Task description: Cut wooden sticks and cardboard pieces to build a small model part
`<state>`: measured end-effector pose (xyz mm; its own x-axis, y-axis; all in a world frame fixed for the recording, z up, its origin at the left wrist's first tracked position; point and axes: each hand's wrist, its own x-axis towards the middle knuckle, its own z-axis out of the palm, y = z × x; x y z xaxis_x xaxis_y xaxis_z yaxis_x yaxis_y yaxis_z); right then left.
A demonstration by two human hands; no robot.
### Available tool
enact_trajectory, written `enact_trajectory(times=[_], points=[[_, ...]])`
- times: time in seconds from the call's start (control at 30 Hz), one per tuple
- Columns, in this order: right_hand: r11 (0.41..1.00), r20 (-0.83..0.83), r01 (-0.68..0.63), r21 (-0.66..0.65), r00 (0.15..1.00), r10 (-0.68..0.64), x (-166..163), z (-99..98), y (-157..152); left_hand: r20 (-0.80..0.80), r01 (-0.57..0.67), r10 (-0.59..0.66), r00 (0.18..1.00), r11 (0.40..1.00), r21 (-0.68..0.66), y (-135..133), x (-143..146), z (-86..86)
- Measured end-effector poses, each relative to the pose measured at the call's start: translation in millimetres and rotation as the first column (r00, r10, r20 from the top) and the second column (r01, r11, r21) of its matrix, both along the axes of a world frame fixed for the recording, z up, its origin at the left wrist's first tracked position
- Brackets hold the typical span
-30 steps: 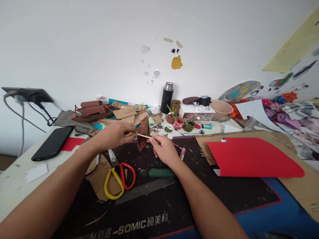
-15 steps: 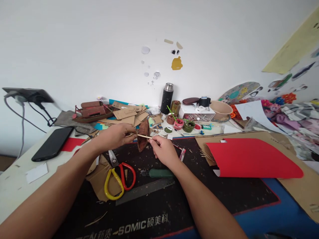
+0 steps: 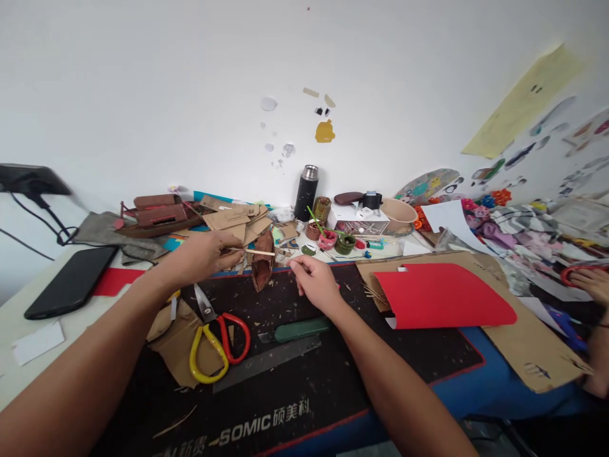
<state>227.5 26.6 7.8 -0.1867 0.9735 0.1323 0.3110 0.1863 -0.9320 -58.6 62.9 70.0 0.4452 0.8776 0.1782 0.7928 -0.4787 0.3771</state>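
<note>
My left hand (image 3: 212, 255) pinches a thin pale wooden stick (image 3: 261, 252), which points to the right. Just under the stick lies a small brown boat-shaped hull (image 3: 262, 270), its hollow side up, on the far edge of the black mat (image 3: 333, 368). My right hand (image 3: 314, 282) is beside the stick's free end, thumb and forefinger pressed together, a small gap from it. Whether anything tiny sits between those fingertips is too small to tell. Nearer to me lie scissors (image 3: 219, 339) with one yellow and one red handle, and a green-handled cutter (image 3: 302, 330).
A clear ruler (image 3: 269, 363) lies below the cutter. Red card (image 3: 447, 298) rests on cardboard to the right. Paint pots (image 3: 345, 243) and a black flask (image 3: 307, 193) stand behind. A brown model boat (image 3: 162, 216) and phone (image 3: 71, 282) are left. Another person's hand (image 3: 592, 282) shows far right.
My right hand has come off the stick's right end, leaving the stick in my left hand. The view has swung rightward, and another person's hand now shows at the right edge.
</note>
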Motion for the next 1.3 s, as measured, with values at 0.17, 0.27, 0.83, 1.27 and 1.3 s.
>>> enact_trajectory(times=[0.17, 0.27, 0.83, 1.27, 1.3], points=[[1.0, 0.176, 0.029, -0.001, 0.984, -0.029, 26, 19.1, -12, -0.041, -0.034, 0.035, 0.999, 0.999, 0.038, -2, -4, 8.4], [0.997, 0.27, -0.053, -0.052, 0.961, 0.065, 28, 28.6, -27, -0.022, -0.04, 0.041, 0.999, 0.997, 0.061, -4, -5, 12.1], [0.895, 0.682, -0.435, 0.102, 0.686, 0.255, -35, 20.9, -74, 0.017, -0.055, 0.053, 0.998, 0.99, 0.126, -11, -8, 24.7], [0.814, 0.873, -0.58, -0.027, 0.382, 0.301, -108, 26.1, -90, -0.021, -0.069, 0.073, 0.997, 0.985, 0.159, -9, -15, 24.3], [0.82, 0.867, -0.572, -0.04, 0.388, 0.313, -109, 24.7, -90, -0.011, -0.068, 0.071, 0.997, 0.985, 0.158, -9, -15, 24.7]])
